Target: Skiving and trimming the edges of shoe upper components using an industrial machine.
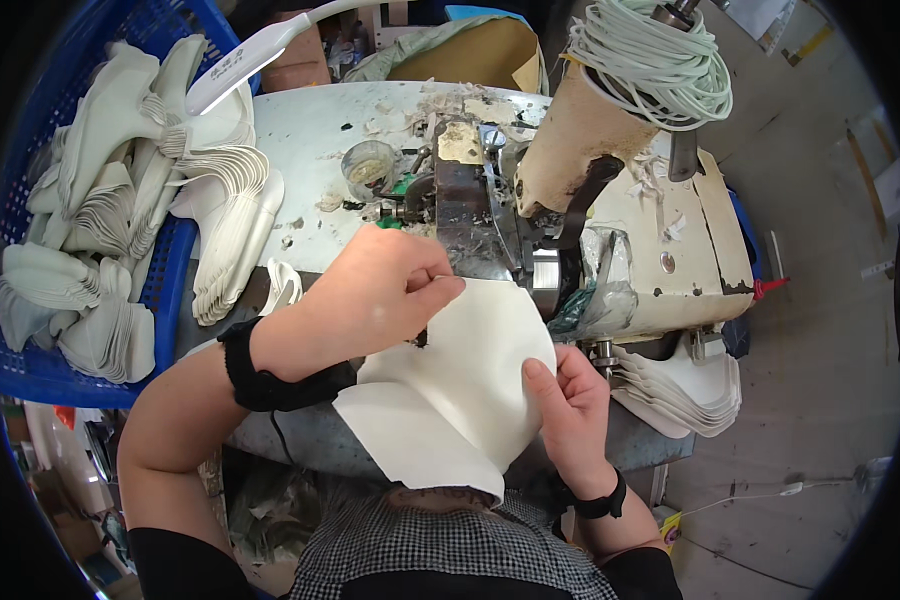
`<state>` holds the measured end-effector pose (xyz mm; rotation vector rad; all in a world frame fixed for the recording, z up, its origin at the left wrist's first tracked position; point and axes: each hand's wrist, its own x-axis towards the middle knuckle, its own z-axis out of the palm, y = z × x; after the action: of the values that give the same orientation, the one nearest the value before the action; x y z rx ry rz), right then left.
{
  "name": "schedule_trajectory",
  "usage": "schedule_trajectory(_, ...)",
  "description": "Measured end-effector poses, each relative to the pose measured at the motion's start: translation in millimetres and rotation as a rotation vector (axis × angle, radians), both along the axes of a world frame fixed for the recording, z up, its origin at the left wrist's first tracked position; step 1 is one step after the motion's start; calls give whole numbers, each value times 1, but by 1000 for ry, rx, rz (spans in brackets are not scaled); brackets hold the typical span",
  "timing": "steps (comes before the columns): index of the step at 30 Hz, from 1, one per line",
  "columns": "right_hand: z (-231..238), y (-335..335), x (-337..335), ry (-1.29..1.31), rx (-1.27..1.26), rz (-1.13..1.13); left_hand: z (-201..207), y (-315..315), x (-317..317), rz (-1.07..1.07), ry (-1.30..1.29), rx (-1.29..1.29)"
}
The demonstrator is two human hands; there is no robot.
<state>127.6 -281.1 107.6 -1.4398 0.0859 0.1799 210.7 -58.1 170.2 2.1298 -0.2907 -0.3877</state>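
Observation:
A curved white leather piece (475, 370), with a folded flap along its lower left, lies across the front of a bench machine (470, 215). At its upper edge, close against the machine's metal plate, my left hand (370, 290) is closed in a pinch. My right hand (575, 410) grips the right edge between thumb and fingers, beside the machine's round metal part. The piece's far edge meets the machine, and the exact contact there is hidden.
A blue plastic basket (80, 393) at left holds stacked white pieces. Another stack (235, 225) lies beside it on the tabletop (300, 130), and one (685, 385) sits at right. A white lamp (245, 65), round clear dish (370, 165), coiled pale cord (650, 60) and scraps surround the machine.

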Motion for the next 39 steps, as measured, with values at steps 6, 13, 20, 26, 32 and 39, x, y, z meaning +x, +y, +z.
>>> schedule_trajectory(6,3,2,7,132,123,-12,8,2,13,17,133,15)
schedule_trajectory(13,13,-19,17,45,17,-51,-4,-17,21,-52,-86,-17)
schedule_trajectory(20,28,-58,34,-130,-220,-77,-8,-35,26,-233,-301,251)
schedule_trajectory(26,47,-64,0,-400,-288,-183,-12,-30,2,-635,-470,143)
schedule_trajectory(32,38,-31,-35,-491,-178,-175,9,-8,20,-706,-110,-69)
schedule_trajectory(39,30,-10,-28,-492,-341,401,33,3,48,-680,0,132)
